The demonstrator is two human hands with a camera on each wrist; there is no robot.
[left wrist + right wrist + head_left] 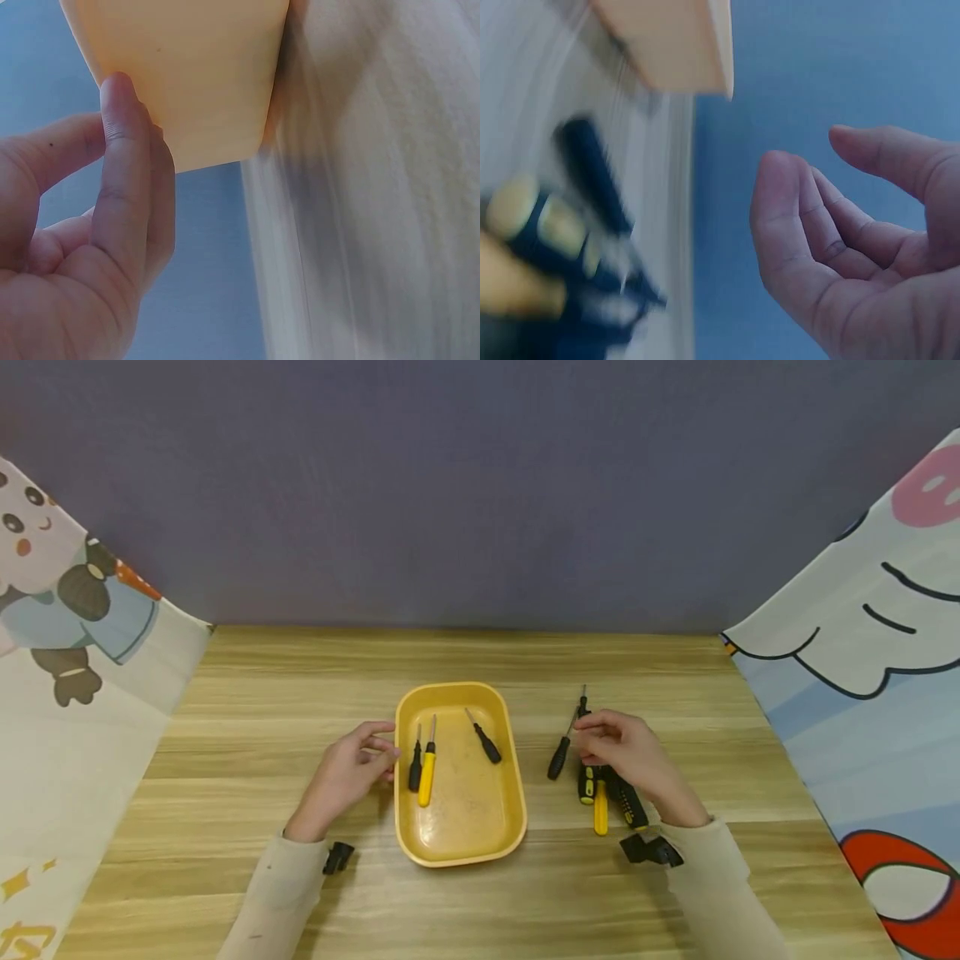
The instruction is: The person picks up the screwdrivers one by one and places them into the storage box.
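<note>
My left hand (351, 777) is at the left rim of a yellow tray (517, 814), its loosely bent fingers (120, 180) against the outer wall. Inside the tray lie a yellow-handled screwdriver (427, 777), a black screwdriver (415, 771) beside it, and another black screwdriver (489, 748) on the right side. My right hand (626, 756) hovers over a pile of tools, thumb and bent fingers apart and holding nothing. At the pile's left lies a black screwdriver (558, 758). Below the hand show a black-and-yellow handle (587, 787), a yellow handle (601, 810) and a thick black handle (632, 806).
The tray stands on a wood-grain table (262, 727). A grey-blue wall (480, 502) rises at the far edge. Printed cartoon panels (75, 610) stand along both sides. Each wrist wears a dark strap mount.
</note>
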